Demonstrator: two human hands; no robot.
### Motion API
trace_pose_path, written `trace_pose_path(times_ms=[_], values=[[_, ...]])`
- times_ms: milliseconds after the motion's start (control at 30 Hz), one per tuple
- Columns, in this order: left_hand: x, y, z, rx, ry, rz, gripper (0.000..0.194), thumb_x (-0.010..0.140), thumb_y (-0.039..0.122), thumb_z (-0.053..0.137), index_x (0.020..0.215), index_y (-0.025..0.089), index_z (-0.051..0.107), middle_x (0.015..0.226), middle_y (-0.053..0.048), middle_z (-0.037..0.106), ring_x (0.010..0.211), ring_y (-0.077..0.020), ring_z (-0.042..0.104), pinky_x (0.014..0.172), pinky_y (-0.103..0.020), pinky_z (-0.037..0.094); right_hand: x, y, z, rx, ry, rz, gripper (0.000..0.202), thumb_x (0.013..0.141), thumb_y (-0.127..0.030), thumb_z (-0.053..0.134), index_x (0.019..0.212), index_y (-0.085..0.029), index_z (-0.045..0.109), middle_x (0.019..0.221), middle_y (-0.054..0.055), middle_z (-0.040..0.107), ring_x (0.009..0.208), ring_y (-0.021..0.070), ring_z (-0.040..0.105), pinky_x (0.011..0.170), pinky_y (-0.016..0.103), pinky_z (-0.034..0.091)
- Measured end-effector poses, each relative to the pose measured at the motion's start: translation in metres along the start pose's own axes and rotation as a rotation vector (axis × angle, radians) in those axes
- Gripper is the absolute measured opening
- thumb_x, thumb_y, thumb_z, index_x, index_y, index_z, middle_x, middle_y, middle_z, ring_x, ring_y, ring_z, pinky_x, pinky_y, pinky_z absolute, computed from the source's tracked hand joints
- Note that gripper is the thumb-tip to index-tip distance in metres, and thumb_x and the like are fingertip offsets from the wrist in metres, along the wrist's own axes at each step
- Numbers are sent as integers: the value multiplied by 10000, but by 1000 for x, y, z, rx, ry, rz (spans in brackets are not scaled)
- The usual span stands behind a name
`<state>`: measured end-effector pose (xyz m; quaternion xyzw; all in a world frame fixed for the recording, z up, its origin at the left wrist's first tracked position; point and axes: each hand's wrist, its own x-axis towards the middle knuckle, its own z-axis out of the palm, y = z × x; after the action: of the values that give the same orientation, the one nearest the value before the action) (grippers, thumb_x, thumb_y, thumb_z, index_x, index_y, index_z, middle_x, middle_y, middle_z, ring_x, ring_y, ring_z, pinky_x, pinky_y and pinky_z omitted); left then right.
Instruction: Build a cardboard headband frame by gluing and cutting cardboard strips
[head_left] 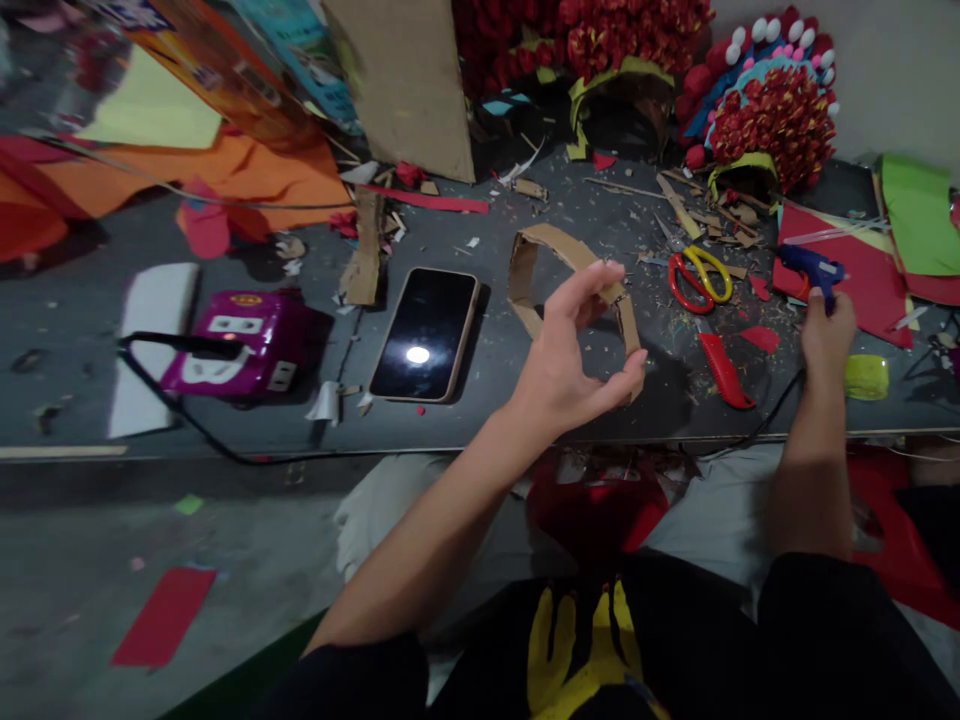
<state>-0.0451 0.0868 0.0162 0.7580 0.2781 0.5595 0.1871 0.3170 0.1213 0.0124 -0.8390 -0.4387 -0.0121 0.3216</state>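
My left hand [574, 350] pinches a brown cardboard ring [540, 262], holding its right end between thumb and fingers just above the dark table [525, 420]. My right hand [827, 333] reaches to the right and grips a blue glue gun [811, 266] that rests beside red paper [862, 270]. Red and yellow scissors [699, 278] and a red cutter [725, 371] lie between my two hands.
A black phone [426, 333] lies left of the ring. Farther left sits a purple power strip [244, 343] with a black cable. Red flower headdresses [772, 110], a cardboard sheet [409, 85], coloured paper and scraps crowd the back. A yellow tape roll [866, 377] is near the right edge.
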Motion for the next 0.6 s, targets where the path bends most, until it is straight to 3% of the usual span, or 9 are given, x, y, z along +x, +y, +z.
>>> trace_pose_path(times_ms=[200, 400, 600], values=[[1, 0, -1, -7, 4, 19, 821, 883, 317, 685, 1509, 292, 155, 1440, -133, 461, 1382, -269, 485, 1031, -405, 555, 0, -6, 3, -1, -1, 81, 146, 934, -308, 518, 994, -176, 534, 920, 73, 656, 801, 163, 566, 781, 269, 406], [0, 0, -1, -7, 16, 21, 827, 865, 325, 703, 1501, 297, 175, 1439, -125, 463, 1374, -268, 490, 1019, -387, 557, 7, 6, 5, -82, 44, 152, 189, 954, -317, 445, 1001, -163, 544, 1011, 141, 676, 913, 230, 606, 821, 325, 418], [0, 0, 1, 2, 15, 14, 815, 877, 350, 686, 1502, 302, 166, 1438, -119, 459, 1372, -263, 489, 1021, -389, 557, 14, 21, 14, -195, 11, 87, 185, 935, -276, 455, 943, -141, 581, 1034, 147, 658, 1009, 253, 605, 899, 385, 425]])
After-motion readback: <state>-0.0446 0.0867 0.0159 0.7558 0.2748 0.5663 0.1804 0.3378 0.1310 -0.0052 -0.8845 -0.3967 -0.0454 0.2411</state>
